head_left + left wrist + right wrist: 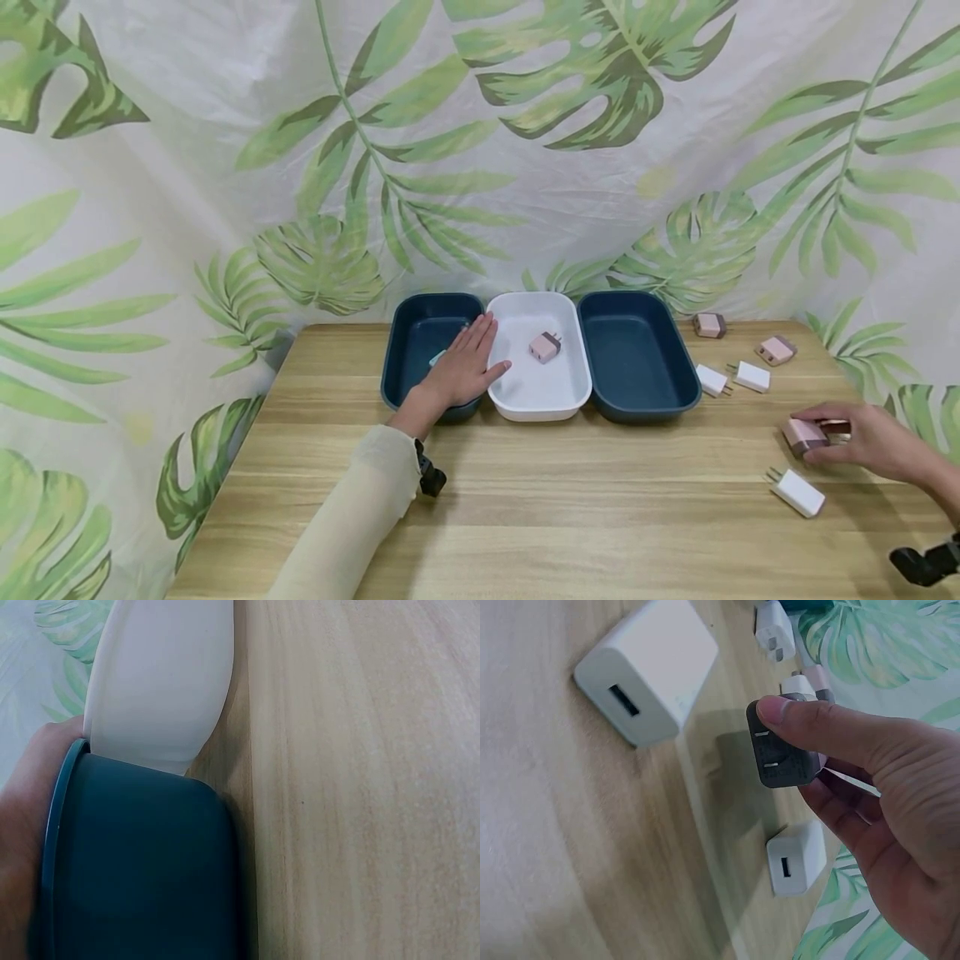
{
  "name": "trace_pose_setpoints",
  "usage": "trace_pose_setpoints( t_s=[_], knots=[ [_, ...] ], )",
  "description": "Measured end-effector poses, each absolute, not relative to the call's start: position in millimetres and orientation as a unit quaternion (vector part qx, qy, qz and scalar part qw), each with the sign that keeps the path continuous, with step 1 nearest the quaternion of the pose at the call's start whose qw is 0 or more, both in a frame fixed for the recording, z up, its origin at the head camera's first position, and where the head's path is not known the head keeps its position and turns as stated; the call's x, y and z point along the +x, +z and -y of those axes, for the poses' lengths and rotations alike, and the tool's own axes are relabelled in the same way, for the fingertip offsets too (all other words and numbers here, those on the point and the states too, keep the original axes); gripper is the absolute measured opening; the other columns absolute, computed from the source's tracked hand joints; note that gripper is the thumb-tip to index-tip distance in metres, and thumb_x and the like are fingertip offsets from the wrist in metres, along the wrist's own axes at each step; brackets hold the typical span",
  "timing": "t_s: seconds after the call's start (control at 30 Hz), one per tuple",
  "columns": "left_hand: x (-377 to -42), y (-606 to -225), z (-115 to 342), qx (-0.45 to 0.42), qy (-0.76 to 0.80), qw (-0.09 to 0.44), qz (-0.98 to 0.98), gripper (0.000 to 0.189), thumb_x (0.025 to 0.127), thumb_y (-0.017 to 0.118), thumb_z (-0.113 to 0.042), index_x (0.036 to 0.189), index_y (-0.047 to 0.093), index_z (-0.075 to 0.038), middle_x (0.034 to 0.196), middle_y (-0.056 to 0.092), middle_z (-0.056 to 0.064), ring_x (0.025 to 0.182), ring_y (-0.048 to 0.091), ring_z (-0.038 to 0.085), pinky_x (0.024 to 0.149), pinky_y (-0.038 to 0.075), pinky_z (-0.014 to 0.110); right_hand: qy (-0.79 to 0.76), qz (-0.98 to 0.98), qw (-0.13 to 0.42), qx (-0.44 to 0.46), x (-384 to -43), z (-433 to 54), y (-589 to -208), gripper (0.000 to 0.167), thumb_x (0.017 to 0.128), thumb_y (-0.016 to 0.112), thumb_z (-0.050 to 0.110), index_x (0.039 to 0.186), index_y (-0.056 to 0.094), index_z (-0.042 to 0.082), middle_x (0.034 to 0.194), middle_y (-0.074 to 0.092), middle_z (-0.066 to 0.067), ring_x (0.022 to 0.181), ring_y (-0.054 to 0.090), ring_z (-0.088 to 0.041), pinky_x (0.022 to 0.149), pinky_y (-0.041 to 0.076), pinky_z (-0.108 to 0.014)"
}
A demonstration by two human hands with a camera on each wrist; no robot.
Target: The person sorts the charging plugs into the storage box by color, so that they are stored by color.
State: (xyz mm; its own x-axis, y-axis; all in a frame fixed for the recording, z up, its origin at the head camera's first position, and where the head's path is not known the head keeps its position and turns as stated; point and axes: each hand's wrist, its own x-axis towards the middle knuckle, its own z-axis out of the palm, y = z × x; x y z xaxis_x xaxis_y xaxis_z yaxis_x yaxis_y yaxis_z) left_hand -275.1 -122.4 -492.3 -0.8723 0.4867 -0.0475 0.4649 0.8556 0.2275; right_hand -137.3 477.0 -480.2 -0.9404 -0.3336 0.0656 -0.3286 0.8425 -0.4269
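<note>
My left hand (461, 368) lies with straight fingers across the adjoining rims of the left dark blue bin (387, 367) and the white bin (540, 414). A small pale object (437, 357) in that blue bin is mostly hidden by the hand. On the right, my right hand (870, 440) pinches a pink and dark grey plug charger (802, 437) between thumb and fingers. Its two prongs show on the grey face (780, 757) in the right wrist view. Close by lie a white charger (798, 493) and a second white charger (795, 859), partly behind the fingers in the head view.
A pink charger (545, 347) sits in the white bin. The right dark blue bin (637, 411) stands beside it. Beyond it lie two white chargers (750, 377) and two pink ones (777, 350) on the wooden table (570, 517). A leaf-patterned cloth (555, 208) hangs behind.
</note>
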Motion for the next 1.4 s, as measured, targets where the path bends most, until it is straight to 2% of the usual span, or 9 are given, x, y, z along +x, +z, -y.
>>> trace_pose_setpoints(
  t_s=[0.17, 0.33, 0.47, 0.8, 0.97, 1.13, 1.2, 1.4],
  knots=[
    [-274, -492, 122, 0.249, 0.105, 0.05, -0.961, 0.085, 0.112, 0.032, -0.06, 0.171, 0.002, -0.006, 0.179, -0.005, 0.008, 0.165, -0.006, 0.023, 0.134, 0.006, 0.044, -0.22, -0.957, -0.034, -0.186, -138, -473, -477, 0.056, 0.064, 0.101, 0.011, 0.112, 0.076, -0.005, 0.097, 0.075, -0.005, 0.085, 0.055, 0.013, 0.066, 0.057, -0.019],
    [-274, -493, 121, 0.249, 0.104, 0.049, -0.962, 0.085, 0.112, 0.032, -0.06, 0.171, 0.003, -0.006, 0.179, -0.004, 0.008, 0.165, -0.006, 0.023, 0.134, 0.006, 0.045, -0.226, -0.954, -0.036, -0.192, -141, -468, -469, 0.055, 0.065, 0.099, 0.005, 0.114, 0.075, -0.006, 0.102, 0.075, -0.015, 0.087, 0.056, 0.014, 0.065, 0.059, -0.021],
    [-275, -493, 121, 0.246, 0.105, 0.052, -0.962, 0.085, 0.112, 0.034, -0.06, 0.171, 0.003, -0.006, 0.179, -0.004, 0.007, 0.165, -0.006, 0.023, 0.133, 0.005, 0.044, -0.217, -0.951, -0.06, -0.211, -145, -462, -461, 0.055, 0.064, 0.099, 0.001, 0.113, 0.075, -0.005, 0.103, 0.075, -0.018, 0.089, 0.057, 0.015, 0.066, 0.058, -0.017],
    [-275, -491, 120, 0.245, 0.095, 0.052, -0.963, 0.085, 0.112, 0.032, -0.061, 0.171, 0.001, -0.007, 0.179, -0.005, 0.007, 0.165, -0.007, 0.022, 0.134, 0.004, 0.043, -0.171, -0.955, -0.103, -0.22, -152, -442, -441, 0.057, 0.062, 0.102, 0.011, 0.113, 0.079, 0.003, 0.1, 0.077, -0.008, 0.085, 0.059, 0.011, 0.066, 0.051, -0.01],
    [-274, -494, 121, 0.246, 0.099, 0.051, -0.963, 0.085, 0.112, 0.033, -0.06, 0.171, 0.002, -0.007, 0.179, -0.005, 0.007, 0.165, -0.006, 0.023, 0.133, 0.004, 0.043, -0.184, -0.95, -0.105, -0.231, -154, -430, -433, 0.057, 0.063, 0.102, 0.011, 0.114, 0.078, 0.004, 0.104, 0.077, -0.009, 0.091, 0.06, 0.012, 0.071, 0.047, -0.003],
    [-274, -494, 122, 0.245, 0.103, 0.05, -0.963, 0.084, 0.112, 0.033, -0.059, 0.171, 0.004, -0.006, 0.179, -0.005, 0.007, 0.165, -0.006, 0.022, 0.133, 0.004, 0.043, -0.18, -0.949, -0.107, -0.238, -159, -416, -423, 0.057, 0.065, 0.102, 0.015, 0.116, 0.078, 0.007, 0.106, 0.078, -0.007, 0.093, 0.062, 0.008, 0.073, 0.054, -0.013],
    [-274, -493, 122, 0.244, 0.104, 0.051, -0.963, 0.084, 0.112, 0.033, -0.059, 0.171, 0.004, -0.007, 0.179, -0.005, 0.006, 0.165, -0.007, 0.022, 0.133, 0.003, 0.043, -0.177, -0.947, -0.112, -0.245, -160, -411, -420, 0.058, 0.064, 0.103, 0.017, 0.116, 0.078, 0.009, 0.104, 0.079, -0.005, 0.092, 0.063, 0.006, 0.07, 0.055, -0.016],
    [-277, -496, 122, 0.238, 0.102, 0.062, -0.964, 0.085, 0.112, 0.032, -0.06, 0.171, 0.001, -0.009, 0.179, -0.009, 0.004, 0.165, -0.01, 0.02, 0.133, 0.001, 0.042, -0.178, -0.931, -0.138, -0.287, -167, -396, -415, 0.06, 0.06, 0.103, 0.017, 0.114, 0.079, 0.011, 0.103, 0.079, -0.004, 0.086, 0.062, 0.003, 0.063, 0.047, -0.019]
  ],
)
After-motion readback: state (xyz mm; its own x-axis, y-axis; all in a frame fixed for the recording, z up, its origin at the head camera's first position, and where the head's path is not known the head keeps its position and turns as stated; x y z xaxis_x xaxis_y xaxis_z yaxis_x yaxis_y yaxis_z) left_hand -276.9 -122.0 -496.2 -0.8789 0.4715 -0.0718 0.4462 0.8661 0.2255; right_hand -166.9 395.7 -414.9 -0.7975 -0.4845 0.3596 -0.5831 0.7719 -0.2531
